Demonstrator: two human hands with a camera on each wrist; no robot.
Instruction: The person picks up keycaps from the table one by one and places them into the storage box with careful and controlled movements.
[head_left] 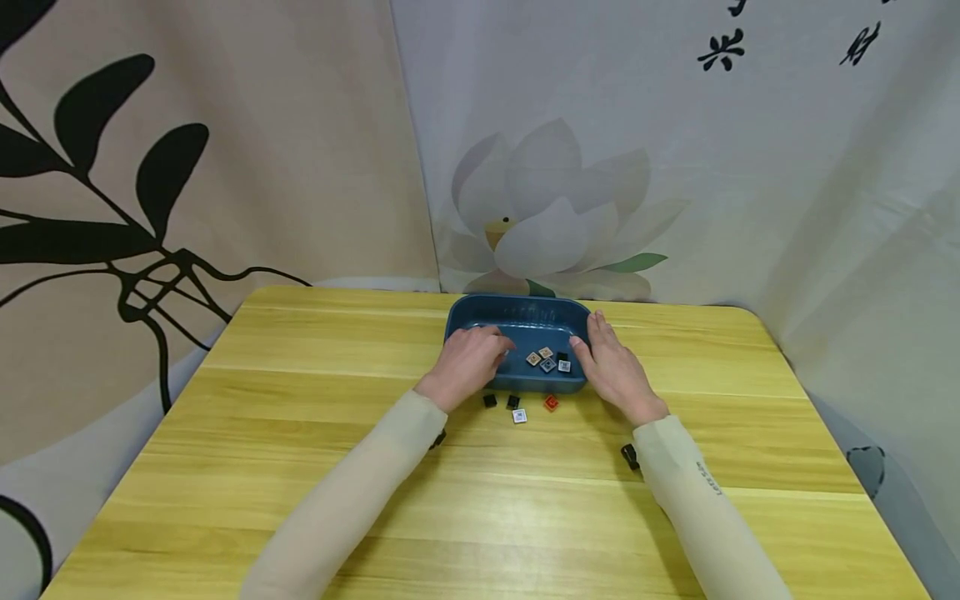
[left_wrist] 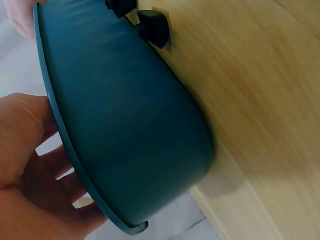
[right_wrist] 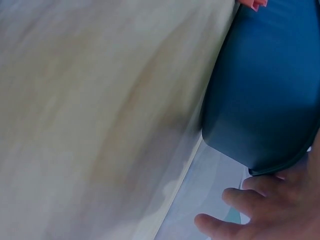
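A dark blue rectangular tray [head_left: 534,386] stands at the back of the table. My left hand [head_left: 468,358] reaches over its left front part, fingers bent down inside; in the left wrist view the rim hides the fingertips. At the tray's right end my right hand [head_left: 617,371] holds the wall, thumb inside and the other fingers fairly straight outside. Inside lie several small square keycap-like pieces, among them a tan one [head_left: 533,359] and a white one [head_left: 564,367]. In front of the tray are two black pieces [head_left: 513,402], a white piece [head_left: 520,416] and a red piece [head_left: 551,402].
The light wooden table [head_left: 480,517] extends toward me and to both sides. Directly behind its back edge hangs a printed curtain [head_left: 322,167]. A small black device [head_left: 630,457] shows beside the right sleeve, and another partly beneath the left sleeve.
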